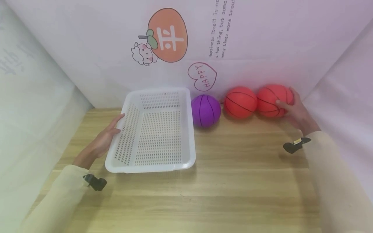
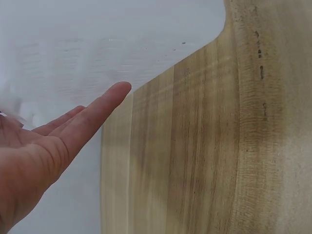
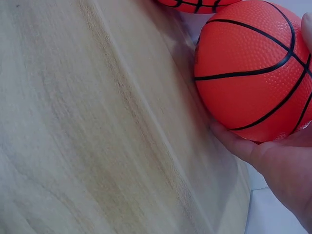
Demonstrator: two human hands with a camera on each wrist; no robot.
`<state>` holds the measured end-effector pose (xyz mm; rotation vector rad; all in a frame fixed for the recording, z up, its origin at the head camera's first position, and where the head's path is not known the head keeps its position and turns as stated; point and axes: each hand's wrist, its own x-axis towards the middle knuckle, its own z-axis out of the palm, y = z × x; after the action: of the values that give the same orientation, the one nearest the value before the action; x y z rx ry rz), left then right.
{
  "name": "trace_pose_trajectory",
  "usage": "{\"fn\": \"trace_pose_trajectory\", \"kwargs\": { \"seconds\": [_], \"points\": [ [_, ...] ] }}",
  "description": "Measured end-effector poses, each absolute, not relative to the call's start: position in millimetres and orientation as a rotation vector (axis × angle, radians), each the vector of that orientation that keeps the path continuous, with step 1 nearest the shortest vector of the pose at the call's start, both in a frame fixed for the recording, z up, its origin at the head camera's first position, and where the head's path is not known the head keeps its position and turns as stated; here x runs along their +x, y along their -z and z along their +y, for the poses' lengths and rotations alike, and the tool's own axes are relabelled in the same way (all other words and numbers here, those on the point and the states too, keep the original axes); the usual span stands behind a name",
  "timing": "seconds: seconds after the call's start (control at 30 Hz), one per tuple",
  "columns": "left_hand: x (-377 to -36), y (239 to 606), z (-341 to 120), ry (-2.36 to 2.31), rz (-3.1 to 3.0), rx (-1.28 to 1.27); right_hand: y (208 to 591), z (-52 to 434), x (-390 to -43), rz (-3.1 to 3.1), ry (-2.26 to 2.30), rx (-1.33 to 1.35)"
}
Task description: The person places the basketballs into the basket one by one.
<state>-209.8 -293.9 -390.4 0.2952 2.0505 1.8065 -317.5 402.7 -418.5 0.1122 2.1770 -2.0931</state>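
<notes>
Second orange ball beside; purple ball

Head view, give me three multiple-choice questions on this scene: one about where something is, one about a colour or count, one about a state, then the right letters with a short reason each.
1. Where is the purple ball?
A. inside the basket
B. on the table right beside the white basket
C. in a hand

2. How many orange balls are on the table?
A. one
B. two
C. three

3. What is the right hand doing?
A. lying flat on the table
B. gripping the basket rim
C. gripping the outer orange ball

Answers:
1 B, the ball sits on the wood next to the basket's right wall.
2 B, the outer one and the middle orange ball stand side by side.
3 C, thumb and fingers curl round the ball; the left hand rests open against the basket's left side.
</notes>
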Motion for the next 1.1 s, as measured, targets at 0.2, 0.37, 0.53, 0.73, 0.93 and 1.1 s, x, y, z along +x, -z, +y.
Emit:
{"fn": "trace_pose_trajectory", "kwargs": {
  "seconds": [0.2, 0.37, 0.53, 0.73, 0.93, 1.1],
  "points": [
    [-211, 390, -293, -1.837, 2.035, 0.259, 416, 400, -316, 2.182, 2.129, 0.135],
    [-212, 390, -294, -1.835, 2.039, 0.24, 415, 398, -309, 2.252, 2.114, 0.158],
    [-211, 390, -294, -1.818, 2.046, 0.218, 417, 399, -302, 2.399, 1.995, 0.185],
    [-212, 389, -295, -1.815, 2.043, 0.209, 418, 404, -296, 2.337, 2.119, 0.191],
    [-211, 388, -296, -1.827, 2.026, 0.229, 414, 407, -287, 2.315, 2.153, 0.181],
    [-212, 389, -295, -1.831, 2.022, 0.231, 413, 411, -280, 2.34, 2.141, 0.178]
  ]
}}
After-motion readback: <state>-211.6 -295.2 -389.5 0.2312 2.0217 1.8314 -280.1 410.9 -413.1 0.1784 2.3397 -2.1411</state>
